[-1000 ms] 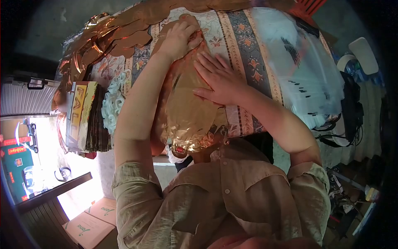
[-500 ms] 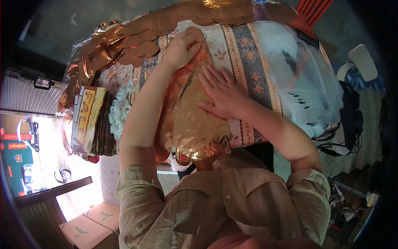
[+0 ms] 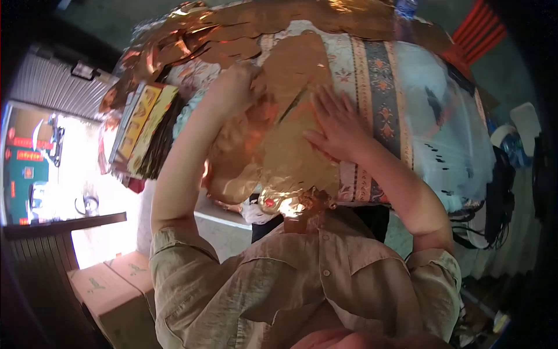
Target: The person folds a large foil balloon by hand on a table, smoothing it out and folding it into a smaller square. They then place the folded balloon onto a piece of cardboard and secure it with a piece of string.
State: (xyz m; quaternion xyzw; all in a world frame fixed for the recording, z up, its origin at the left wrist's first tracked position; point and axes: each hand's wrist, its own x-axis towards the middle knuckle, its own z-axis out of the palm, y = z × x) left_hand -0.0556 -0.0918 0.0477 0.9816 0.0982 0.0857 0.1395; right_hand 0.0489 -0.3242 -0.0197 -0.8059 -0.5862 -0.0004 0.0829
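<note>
A shiny copper-gold foil balloon (image 3: pixel 290 157) lies flat on the patterned cloth of a table (image 3: pixel 381 110), its tail hanging over the near edge. My right hand (image 3: pixel 337 125) presses flat on the balloon's middle, fingers spread. My left hand (image 3: pixel 238 84) is at the balloon's far left edge, fingers closed on the foil there. Part of the foil folds up between the two hands.
More copper foil shapes (image 3: pixel 250 29) are piled along the table's far edge. A stack of printed packets (image 3: pixel 145 128) stands at the left. Clear plastic bags (image 3: pixel 447 122) lie on the right. Cardboard boxes (image 3: pixel 110 285) sit on the floor at lower left.
The view has swung, so the table sits more to the right and higher. My left hand has pulled the foil's far end toward the left; my right hand stays pressed on the balloon.
</note>
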